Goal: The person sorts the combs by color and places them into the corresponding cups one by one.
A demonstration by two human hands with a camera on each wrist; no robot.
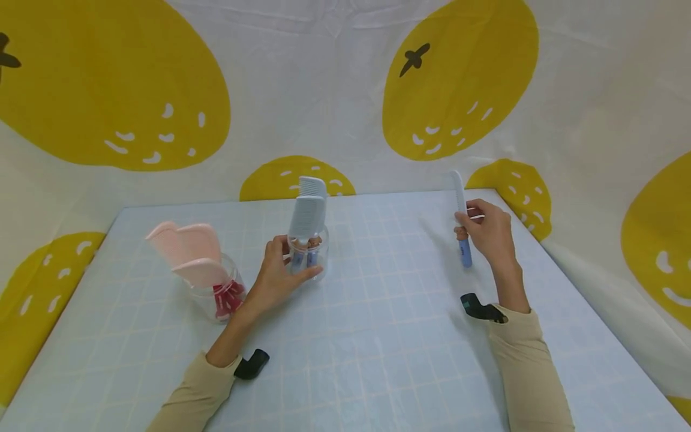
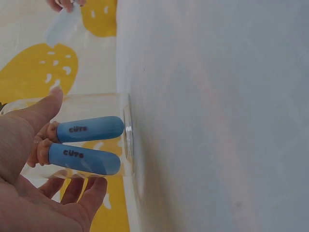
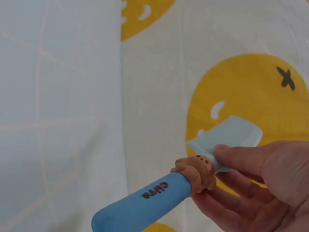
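Observation:
My left hand [image 1: 276,275] grips a clear jar [image 1: 323,255] from its left side, thumb in front and fingers curled behind. Two pale blue combs [image 1: 308,216] stand in that jar, teeth end up; their blue handles [image 2: 87,158] with bear-like figures show through the glass in the left wrist view. On the right, my right hand [image 1: 490,231] pinches another comb [image 1: 465,252] just above its brown bear-like figure. This comb is upright in the head view, its blue handle [image 3: 145,205] hanging down above the table.
Left of my left forearm stands a second clear jar [image 1: 202,300] with several pink, broad-ended items [image 1: 202,270] that have dark red parts at the bottom. A pale blue checked cloth covers the table [image 1: 367,360]. Behind it hangs a white curtain [image 1: 302,72] with yellow fruit prints.

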